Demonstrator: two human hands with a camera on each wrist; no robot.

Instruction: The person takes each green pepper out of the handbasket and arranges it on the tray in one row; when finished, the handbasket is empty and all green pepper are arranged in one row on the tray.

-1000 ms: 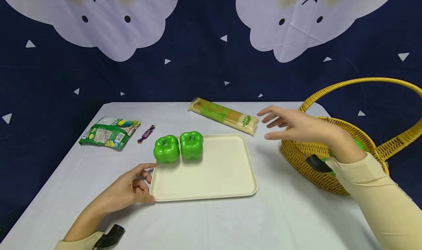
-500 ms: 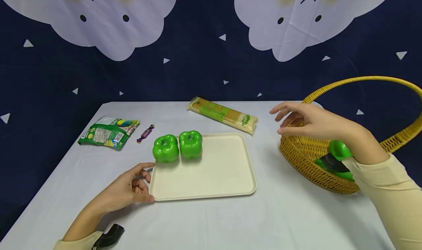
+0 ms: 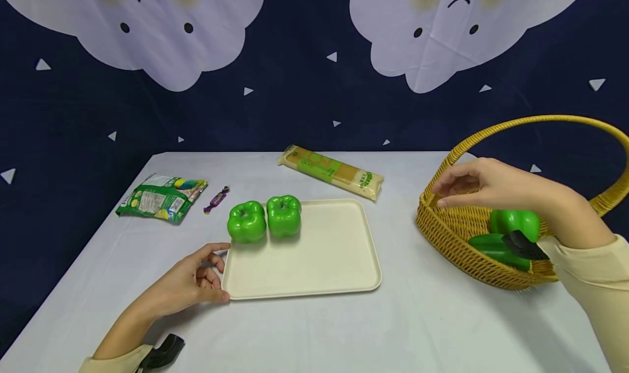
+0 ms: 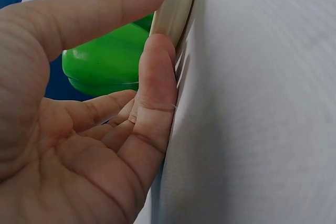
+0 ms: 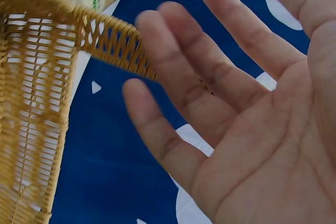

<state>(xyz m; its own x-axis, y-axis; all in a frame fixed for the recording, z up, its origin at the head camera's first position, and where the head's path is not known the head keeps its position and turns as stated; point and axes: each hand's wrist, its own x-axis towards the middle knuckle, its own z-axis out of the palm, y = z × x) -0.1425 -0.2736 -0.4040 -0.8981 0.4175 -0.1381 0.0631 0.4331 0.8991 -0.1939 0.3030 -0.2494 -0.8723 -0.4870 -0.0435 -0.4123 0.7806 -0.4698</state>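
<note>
Bench (image 3: 295,335) left to right: left hand (image 3: 187,280) on tray (image 3: 339,253), right hand (image 3: 501,187) holding nothing at basket (image 3: 444,236)

Snack bag (image 3: 162,198) and candy (image 3: 217,200): back left, off the tray. Left hand: thumb and index apart, tips touching left rim, other fingers bent under. No clamp; reads as a brace against sliding. Peppers (image 3: 247,222): two, upright, side by side in tray's far-left corner. Left one hides the rim there; can't tell if it sits on it. Corner placement leaves most of the tray bare, right edge unobstructed. Pasta pack (image 3: 332,171): angled behind tray, apart from it. Gap between tray and basket gives room for sideways moves. Right hand: fingers loosely bent, thumb apart, under the handle (image 3: 521,123). Handle arch and woven rim limit reach. Inside basket: third pepper (image 3: 513,223), long green item (image 3: 498,250) in front.
</note>
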